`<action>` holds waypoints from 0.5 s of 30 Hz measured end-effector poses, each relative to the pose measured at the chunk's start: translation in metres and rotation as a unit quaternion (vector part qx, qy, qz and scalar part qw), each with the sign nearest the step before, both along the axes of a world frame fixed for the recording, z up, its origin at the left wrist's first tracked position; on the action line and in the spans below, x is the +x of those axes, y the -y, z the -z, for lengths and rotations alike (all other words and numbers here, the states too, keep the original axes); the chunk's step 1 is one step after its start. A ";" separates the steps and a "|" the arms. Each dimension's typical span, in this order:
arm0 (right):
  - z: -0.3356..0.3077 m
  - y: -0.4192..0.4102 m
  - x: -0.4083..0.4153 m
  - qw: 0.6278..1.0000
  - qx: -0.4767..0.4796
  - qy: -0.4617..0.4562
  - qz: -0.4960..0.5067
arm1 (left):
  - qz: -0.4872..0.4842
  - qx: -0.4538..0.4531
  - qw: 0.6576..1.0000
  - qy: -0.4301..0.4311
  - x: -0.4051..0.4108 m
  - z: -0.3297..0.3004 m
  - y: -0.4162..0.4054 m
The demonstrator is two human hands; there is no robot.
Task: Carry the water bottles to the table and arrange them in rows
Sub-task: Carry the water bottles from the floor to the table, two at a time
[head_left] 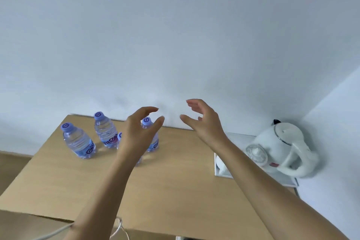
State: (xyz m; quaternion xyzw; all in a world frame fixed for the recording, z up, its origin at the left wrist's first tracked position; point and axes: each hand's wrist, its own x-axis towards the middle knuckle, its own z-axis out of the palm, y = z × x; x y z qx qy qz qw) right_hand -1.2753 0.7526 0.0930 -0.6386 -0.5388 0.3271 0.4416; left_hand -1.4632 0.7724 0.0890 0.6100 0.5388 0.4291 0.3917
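Four small clear plastic water bottles with lilac caps stand upright on the light brown wooden worktop (175, 181), grouped near its far left corner. The leftmost bottle (78, 140) and the rear bottle (105, 130) are fully visible. A third bottle (149, 134) is partly covered by the left hand (140, 132). Of the fourth bottle (119, 138) only a sliver of cap and body shows beside the left wrist.

The left hand hovers in front of these bottles, fingers spread and loosely curved, holding nothing. Contact with any bottle cannot be confirmed. The right hand (202, 121) is raised to the right, well apart from the bottles, fingers relaxed and parted, also empty.

Further right, a white electric kettle (282, 148) rests on a white tray (241, 138), somewhat blurred. A white cable (116, 228) is cut off at the lower edge.
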 end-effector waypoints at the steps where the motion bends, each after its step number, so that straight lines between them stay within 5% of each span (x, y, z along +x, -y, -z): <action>1: -0.007 0.016 0.003 1.000 0.005 -0.003 0.022 | 0.024 0.005 1.000 0.001 0.001 -0.007 0.007; 15: -0.046 0.306 0.012 0.955 0.042 -0.032 0.293 | 0.358 0.001 0.934 0.000 0.073 -0.053 0.182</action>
